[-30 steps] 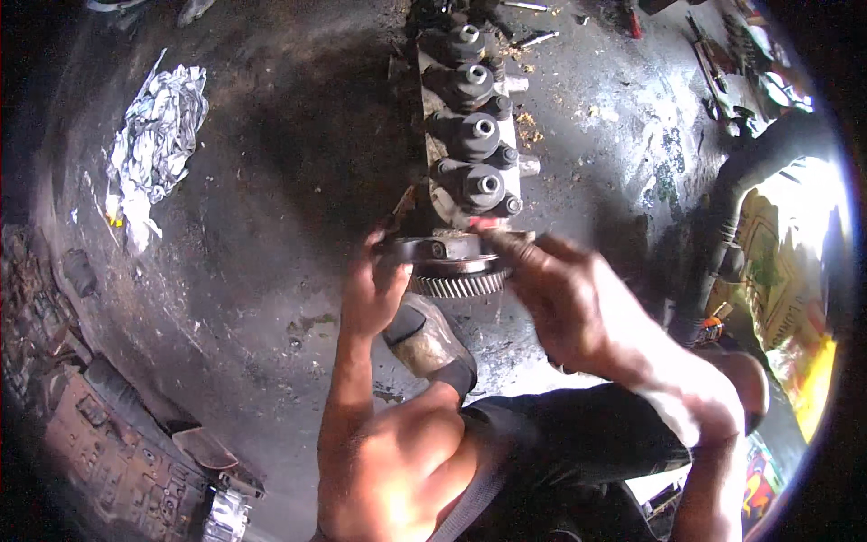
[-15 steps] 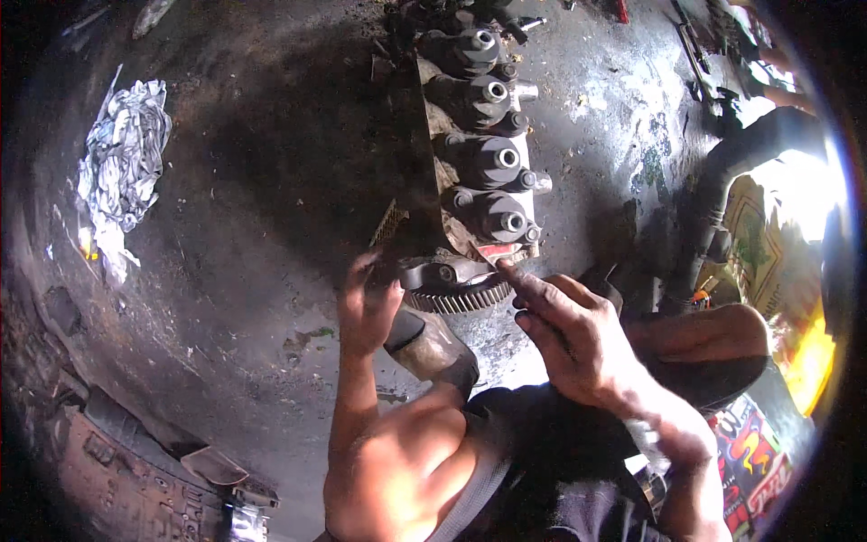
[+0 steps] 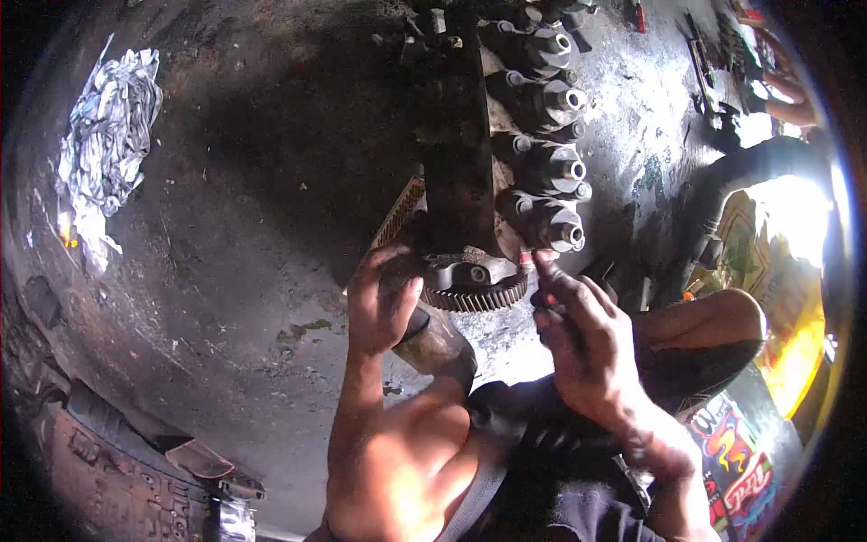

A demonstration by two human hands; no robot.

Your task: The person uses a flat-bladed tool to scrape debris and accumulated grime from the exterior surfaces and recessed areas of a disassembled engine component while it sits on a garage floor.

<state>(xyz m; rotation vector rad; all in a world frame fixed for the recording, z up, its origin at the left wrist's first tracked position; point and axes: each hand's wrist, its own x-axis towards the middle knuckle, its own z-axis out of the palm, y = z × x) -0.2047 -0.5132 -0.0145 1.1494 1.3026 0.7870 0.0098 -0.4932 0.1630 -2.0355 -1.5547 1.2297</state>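
Note:
A long dark engine part [image 3: 461, 181] lies on the floor ahead of me, a row of rounded housings with pale hollow tips [image 3: 564, 170] along its right side. A toothed gear [image 3: 479, 298] sits at its near end. My left hand [image 3: 379, 298] curls at the near left corner beside the gear, fingers bent round it and partly lost in shadow. At the near right corner, my right hand [image 3: 587, 339] has index finger and thumb close together next to a small red patch [image 3: 526, 259]. What they pinch is too small to make out. A flat ribbed piece [image 3: 400, 214] shows left of the part.
A crumpled grey-white cloth [image 3: 110, 135] lies at far left. Metal castings [image 3: 117, 479] stand at lower left. To the right are a yellow and brown sack [image 3: 786, 298] and a colourful printed panel [image 3: 733, 461]. Another person's hand [image 3: 786, 104] shows at upper right.
The engine part has shifted and tipped to the right, so more of its dark left side shows. My right hand has moved slightly right with it; my left hand stays at the near left corner.

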